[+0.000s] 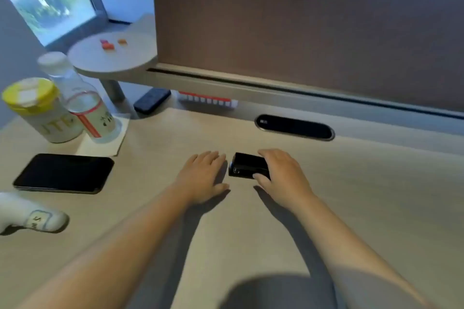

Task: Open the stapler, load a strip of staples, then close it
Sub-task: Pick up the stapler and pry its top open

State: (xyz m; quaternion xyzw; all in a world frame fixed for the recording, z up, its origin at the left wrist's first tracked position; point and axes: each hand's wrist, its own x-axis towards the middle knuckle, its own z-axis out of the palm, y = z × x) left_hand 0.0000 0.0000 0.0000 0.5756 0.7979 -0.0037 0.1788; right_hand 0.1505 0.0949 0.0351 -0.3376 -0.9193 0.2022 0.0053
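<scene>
We had hardly begun. The stapler (249, 165), small and black, lay flat on the surface (376, 195) in front of us, between our two hands, and as far as we could judge it was closed. Our right hand (281, 175) rested against its right end, the thumb at the near side and the fingers (270, 154) curved over the far edge, a loose hold more than a firm grip. Our left hand (204, 175) lay palm down just beside the stapler's left end, fingers spread flat and holding nothing. We could see no strip of staples anywhere on the surface; whether one was hidden under a hand we could not tell. By our reckoning, opening, loading and closing all remained.
</scene>
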